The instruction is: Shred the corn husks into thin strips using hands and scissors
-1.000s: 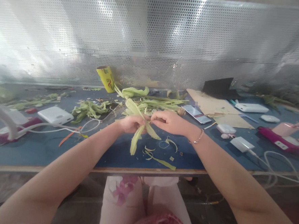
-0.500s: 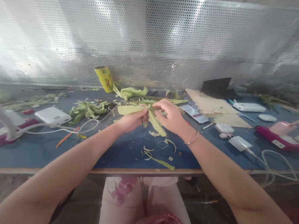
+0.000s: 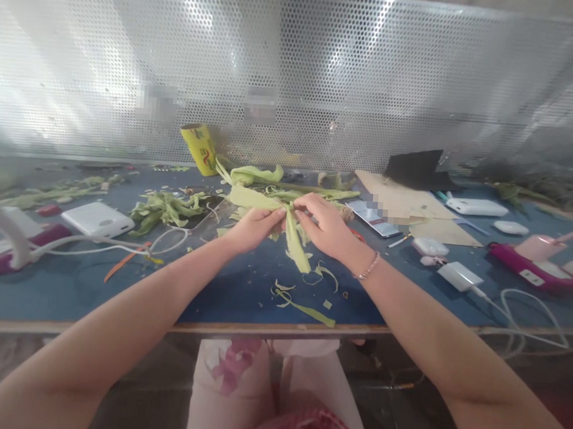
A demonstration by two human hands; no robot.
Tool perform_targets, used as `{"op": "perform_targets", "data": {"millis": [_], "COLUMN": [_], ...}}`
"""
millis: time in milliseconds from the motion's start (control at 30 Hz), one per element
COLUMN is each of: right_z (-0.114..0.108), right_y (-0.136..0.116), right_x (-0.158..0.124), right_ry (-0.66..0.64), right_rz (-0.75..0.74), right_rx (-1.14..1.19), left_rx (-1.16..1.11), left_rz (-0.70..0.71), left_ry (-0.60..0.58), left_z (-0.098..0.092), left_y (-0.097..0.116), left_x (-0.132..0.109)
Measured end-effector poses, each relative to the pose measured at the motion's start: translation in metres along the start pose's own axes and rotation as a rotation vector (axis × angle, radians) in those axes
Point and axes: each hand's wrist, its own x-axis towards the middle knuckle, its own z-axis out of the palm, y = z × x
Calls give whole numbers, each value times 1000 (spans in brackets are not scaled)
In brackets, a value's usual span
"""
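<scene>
Over the middle of the table, my left hand [image 3: 254, 230] pinches a pale green leaf-like strip [image 3: 252, 197] between thumb and fingers. One end of it points out to the left, and another strip [image 3: 297, 249] hangs down towards me between my hands. My right hand [image 3: 322, 222] has its fingertips closed at the spot where the strips meet. The exact point of grip is partly hidden by fingers. Just beyond lies a bunch of long green leaves and stalks [image 3: 257, 175]. Curled scraps and a thin strip [image 3: 312, 313] lie near the table edge.
A leaf pile [image 3: 165, 208], a white box-shaped device [image 3: 99, 219] with a cable and a yellow tube [image 3: 200, 151] are on the left. To the right are a phone [image 3: 372, 218], cardboard [image 3: 408, 196], a white charger [image 3: 461, 276] and a purple power strip [image 3: 533, 267]. A perforated metal panel [image 3: 305, 67] stands behind.
The left end of the strip has risen and turned away from me. The hanging strip has swung left and lower. Both hands have shifted only slightly.
</scene>
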Motion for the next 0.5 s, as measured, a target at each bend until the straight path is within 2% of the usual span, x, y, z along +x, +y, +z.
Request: {"op": "perform_targets", "data": {"millis": [267,400,500], "right_z": [0,3,2], "right_y": [-1,-2,-2], "right_x": [-2,-2,-1], "right_ry": [23,49,43], "right_rz": [-37,-33,-26], "right_rx": [-3,-6,-41], "left_rx": [-41,-30,37], "left_rz": [34,44,68], "left_ry": [-67,-36,33], "left_z": [3,3,4], "left_y": [1,4,6], "left_x": [-2,-2,-3]}}
